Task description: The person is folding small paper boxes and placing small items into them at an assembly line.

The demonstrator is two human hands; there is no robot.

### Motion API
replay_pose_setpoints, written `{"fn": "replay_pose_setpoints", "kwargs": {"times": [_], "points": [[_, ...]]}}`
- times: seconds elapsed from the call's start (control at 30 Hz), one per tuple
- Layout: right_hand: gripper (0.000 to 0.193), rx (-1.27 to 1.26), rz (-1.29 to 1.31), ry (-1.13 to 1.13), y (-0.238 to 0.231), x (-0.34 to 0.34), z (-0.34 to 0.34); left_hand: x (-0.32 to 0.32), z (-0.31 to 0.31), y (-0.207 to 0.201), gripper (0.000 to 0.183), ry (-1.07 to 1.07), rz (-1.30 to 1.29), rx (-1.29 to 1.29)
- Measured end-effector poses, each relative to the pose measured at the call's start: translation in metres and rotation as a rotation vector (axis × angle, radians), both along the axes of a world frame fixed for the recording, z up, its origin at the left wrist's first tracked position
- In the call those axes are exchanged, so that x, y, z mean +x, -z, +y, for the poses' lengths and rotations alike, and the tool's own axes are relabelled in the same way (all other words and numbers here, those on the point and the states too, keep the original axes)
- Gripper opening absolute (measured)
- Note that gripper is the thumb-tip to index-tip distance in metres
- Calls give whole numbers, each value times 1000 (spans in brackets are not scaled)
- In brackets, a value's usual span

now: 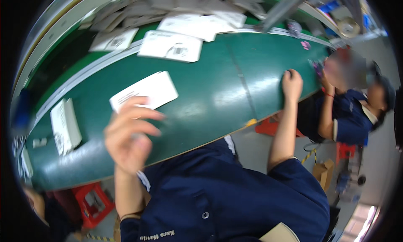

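My left hand hangs over the near edge of a flat white box, fingers bent and apart, thumb clear of them; blur hides whether any fingertip touches it. The box lies on the green table in front of me, presumably for easy reach. My right hand rests on the tabletop farther right, its fingers curled, perhaps for support; I cannot tell whether they close on anything. A second white box sits on the table to my left, likely set aside to leave working room. Two more boxes overlap at the metal rail, probably kept near for the same convenience. Beyond the rail, the green trough contains a loose heap of pale flat boxes. The white boxes appear closed, their contents hidden. A brown carton stands on the floor at right; its inside cannot be made out.
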State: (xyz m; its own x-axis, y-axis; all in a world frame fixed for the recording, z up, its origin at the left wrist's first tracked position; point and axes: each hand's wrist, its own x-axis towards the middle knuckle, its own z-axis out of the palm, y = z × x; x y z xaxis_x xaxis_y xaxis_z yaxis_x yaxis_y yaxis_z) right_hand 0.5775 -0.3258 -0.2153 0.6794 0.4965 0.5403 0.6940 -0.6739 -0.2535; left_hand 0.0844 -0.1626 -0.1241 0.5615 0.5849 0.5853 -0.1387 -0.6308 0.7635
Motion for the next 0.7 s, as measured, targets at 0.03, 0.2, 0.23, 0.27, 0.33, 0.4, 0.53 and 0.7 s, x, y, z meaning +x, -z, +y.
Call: {"fn": "replay_pose_setpoints", "kwargs": {"times": [0.03,0.2,0.23,0.27,0.33,0.4,0.53,0.7], "points": [[29,9,19,-35,1,4,2,7,-21,-15,33,266,-201,-237],[39,-79,53,-60,13,34,-4,6,-58,-65,38,976,-611,-705],[40,-93,-7,-24,16,50,-20,-7,-58,-71,38,934,-585,-732],[41,-109,-1,-42,23,72,-33,-17,-58,-76,37,898,-563,-752],[42,-134,15,-56,27,80,-28,-25,-58,-80,37,847,-545,-781],[42,-141,59,-63,33,77,-14,-26,-62,-82,36,811,-541,-816],[42,-119,28,-79,33,72,-12,-26,-66,-85,34,806,-565,-913],[42,-154,30,-35,21,73,-24,-14,-70,-79,33,868,-618,-1053]]}}
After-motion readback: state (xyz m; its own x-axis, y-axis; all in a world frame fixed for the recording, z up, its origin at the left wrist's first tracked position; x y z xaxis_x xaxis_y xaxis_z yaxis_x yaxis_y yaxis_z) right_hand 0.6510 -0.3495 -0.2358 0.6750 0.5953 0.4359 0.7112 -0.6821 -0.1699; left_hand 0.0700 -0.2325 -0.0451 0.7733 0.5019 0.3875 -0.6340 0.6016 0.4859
